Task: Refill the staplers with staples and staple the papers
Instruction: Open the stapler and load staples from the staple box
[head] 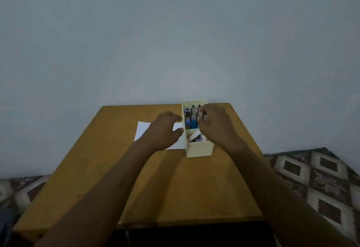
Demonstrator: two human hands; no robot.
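Near the surface's [116, 168] far edge, the left hand [163, 130], fingers loosely curled, rests against the box's [198, 150] left wall, likely steadying it, and covers part of the paper [143, 130]. The right hand [214, 124] curls over the upright staplers [191, 118]; whether it pinches one is hidden.

Plain grey-blue wall [175, 32], wooden table [116, 168] against it, diamond-patterned covering [321, 178] either side, dim light
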